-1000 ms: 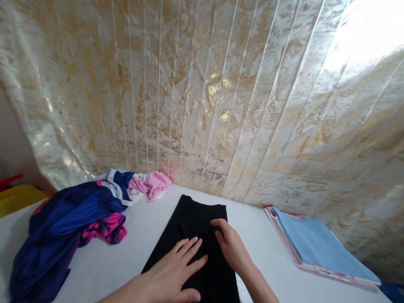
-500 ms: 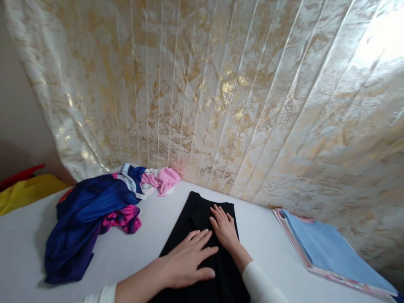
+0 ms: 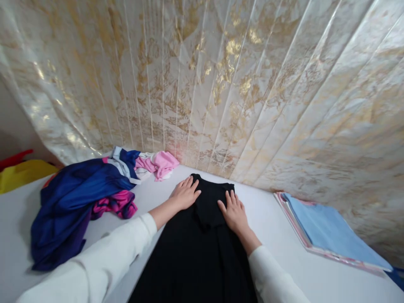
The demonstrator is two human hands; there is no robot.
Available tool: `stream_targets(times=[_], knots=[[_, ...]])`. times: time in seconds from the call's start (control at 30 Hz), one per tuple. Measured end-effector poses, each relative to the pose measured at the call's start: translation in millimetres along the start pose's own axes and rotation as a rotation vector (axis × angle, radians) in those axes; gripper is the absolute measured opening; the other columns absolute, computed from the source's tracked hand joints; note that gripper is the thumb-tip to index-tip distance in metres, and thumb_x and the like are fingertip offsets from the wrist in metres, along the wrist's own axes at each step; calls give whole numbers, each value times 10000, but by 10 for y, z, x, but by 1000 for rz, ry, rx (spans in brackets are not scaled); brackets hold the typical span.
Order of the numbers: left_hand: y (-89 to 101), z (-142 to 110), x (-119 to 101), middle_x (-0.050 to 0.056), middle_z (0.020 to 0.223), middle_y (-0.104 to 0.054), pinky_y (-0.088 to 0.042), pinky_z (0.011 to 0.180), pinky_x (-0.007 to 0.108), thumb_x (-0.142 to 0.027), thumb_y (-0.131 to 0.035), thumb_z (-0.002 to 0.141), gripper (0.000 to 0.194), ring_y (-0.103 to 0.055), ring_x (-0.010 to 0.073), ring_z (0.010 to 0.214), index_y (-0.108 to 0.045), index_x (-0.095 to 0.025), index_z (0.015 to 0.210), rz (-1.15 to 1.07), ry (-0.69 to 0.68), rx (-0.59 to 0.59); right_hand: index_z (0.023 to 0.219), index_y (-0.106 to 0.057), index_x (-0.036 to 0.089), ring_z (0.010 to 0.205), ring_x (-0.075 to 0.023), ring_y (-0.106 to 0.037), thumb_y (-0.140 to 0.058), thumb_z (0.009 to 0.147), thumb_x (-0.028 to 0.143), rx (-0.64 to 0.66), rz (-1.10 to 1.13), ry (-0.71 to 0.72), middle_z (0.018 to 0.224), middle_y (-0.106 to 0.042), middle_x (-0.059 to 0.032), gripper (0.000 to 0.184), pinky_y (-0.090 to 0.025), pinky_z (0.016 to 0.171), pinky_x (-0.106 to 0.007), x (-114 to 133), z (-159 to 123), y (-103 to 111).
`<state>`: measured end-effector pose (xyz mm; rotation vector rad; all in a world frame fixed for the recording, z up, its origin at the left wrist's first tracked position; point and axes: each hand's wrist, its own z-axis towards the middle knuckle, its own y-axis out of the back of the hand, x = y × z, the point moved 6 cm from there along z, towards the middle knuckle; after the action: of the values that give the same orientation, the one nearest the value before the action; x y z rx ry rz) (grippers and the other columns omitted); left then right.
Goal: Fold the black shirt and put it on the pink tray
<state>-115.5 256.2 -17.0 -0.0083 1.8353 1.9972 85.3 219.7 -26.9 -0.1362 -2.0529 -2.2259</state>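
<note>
A black garment (image 3: 192,256) lies spread lengthwise on the white table, its far end near the curtain and its near end out of the frame. A narrower layer of the same black cloth lies folded over its upper part. My left hand (image 3: 185,193) rests flat on the far left edge of the garment, fingers stretched out. On the far right side, my right hand (image 3: 234,212) also lies flat on the cloth with its fingers apart. Neither hand grasps anything. What kind of garment it is I cannot tell.
Left on the white table (image 3: 268,256) is a loose heap of blue clothing (image 3: 78,193), with a pink cloth (image 3: 166,164) behind it. Several folded clothes, light blue on top (image 3: 331,231), are stacked at right. A gold-patterned curtain (image 3: 202,84) hangs along the back; yellow cloth (image 3: 25,174) lies far left.
My left hand has moved away from me, from the garment's middle to its far left edge. The right hand stays near the far right side. The view has shifted slightly.
</note>
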Motion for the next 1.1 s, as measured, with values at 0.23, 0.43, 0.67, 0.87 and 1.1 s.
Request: stream_targets(times=[0.23, 0.43, 0.67, 0.87, 1.1], knots=[[-16, 255, 105, 172, 1544, -219, -159, 1105, 505, -456, -320, 967, 581, -160, 354, 1419, -323, -138, 1454, 36, 86, -53, 1477, -263, 82, 1438, -318, -128, -325, 952, 511, -21, 52, -54, 1557, -202, -159, 681, -146, 1124, -495, -67, 274, -38], [187, 385, 344, 139, 1520, -303, -265, 1066, 485, -284, -388, 939, 501, -245, 311, 1392, -368, -176, 1427, -1, -2, -123, 1362, -473, 152, 1348, -307, -358, -397, 928, 316, -83, 141, 9, 1462, -417, -146, 471, -341, 1026, -484, -361, 459, 133], [390, 706, 350, 42, 1219, -606, -334, 995, 363, -143, -481, 878, 397, -451, 211, 1180, -548, -241, 1257, -42, -242, -160, 1221, -579, 214, 1011, -155, -613, -411, 797, 50, -109, 249, 252, 1185, -655, -33, 485, -434, 941, -304, -425, 979, 420], [325, 926, 304, 23, 1042, -626, -297, 951, 377, -182, -514, 889, 173, -469, 221, 1074, -655, -238, 973, -25, -368, -85, 1055, -660, 209, 1001, -166, -622, -466, 790, 88, -36, 276, 369, 1073, -689, -30, 350, -451, 896, -290, -331, 1228, 302], [406, 1043, 337, 27, 922, -582, -313, 916, 348, -231, -440, 923, 186, -508, 207, 954, -614, -215, 986, -33, -346, -73, 1022, -659, 236, 899, -169, -625, -445, 828, 113, -42, 171, 354, 1073, -665, -19, 314, -441, 814, -271, -411, 1300, 430]])
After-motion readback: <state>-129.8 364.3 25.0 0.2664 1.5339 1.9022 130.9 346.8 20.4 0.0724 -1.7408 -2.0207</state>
